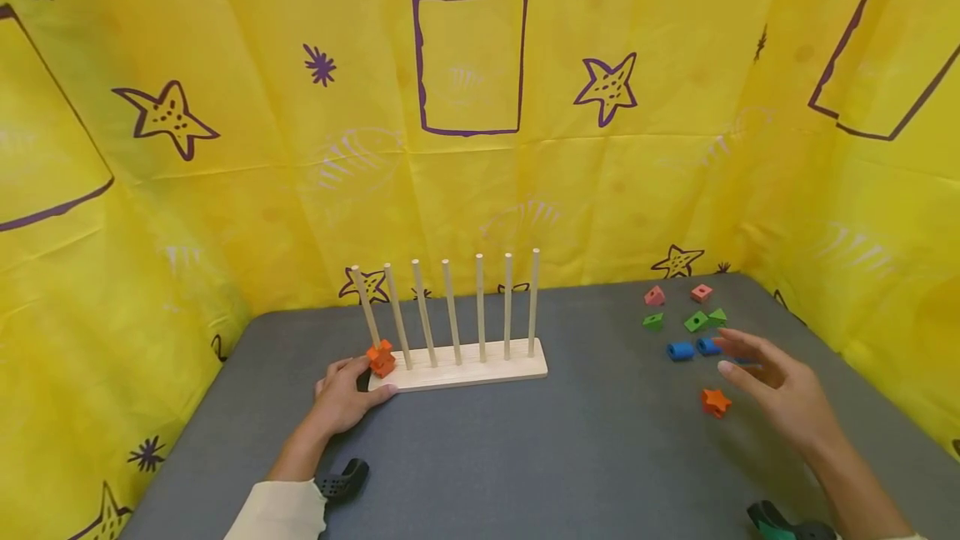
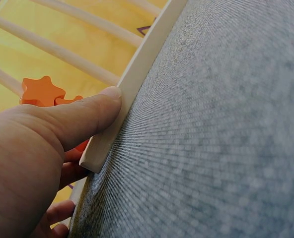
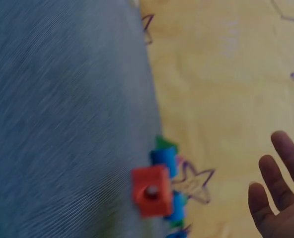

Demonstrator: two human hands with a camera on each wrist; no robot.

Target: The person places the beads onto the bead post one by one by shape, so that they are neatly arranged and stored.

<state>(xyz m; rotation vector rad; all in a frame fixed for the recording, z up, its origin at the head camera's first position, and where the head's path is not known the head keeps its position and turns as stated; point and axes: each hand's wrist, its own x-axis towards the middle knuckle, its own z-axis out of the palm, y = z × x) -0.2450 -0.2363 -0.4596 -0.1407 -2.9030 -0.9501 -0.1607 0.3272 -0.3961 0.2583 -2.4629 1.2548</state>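
Observation:
A wooden stand [image 1: 480, 369] with a row of upright pegs sits on the table. Orange star beads [image 1: 381, 358] are stacked low on its leftmost peg. My left hand [image 1: 347, 397] grips the left end of the stand's base. In the left wrist view, the thumb [image 2: 95, 111] lies on the base's edge and the other fingers are partly hidden behind it. My right hand [image 1: 787, 398] hovers with spread fingers, holding nothing, beside a loose orange star bead [image 1: 716, 402] and partly over blue cylinder beads [image 1: 680, 351]. The right wrist view is blurred.
Beyond the blue beads lie several green triangular beads [image 1: 696, 322] and two pink beads [image 1: 655, 295]. A grey cloth covers the table [image 1: 525, 465]. Yellow patterned fabric [image 1: 480, 173] hangs at the back and both sides.

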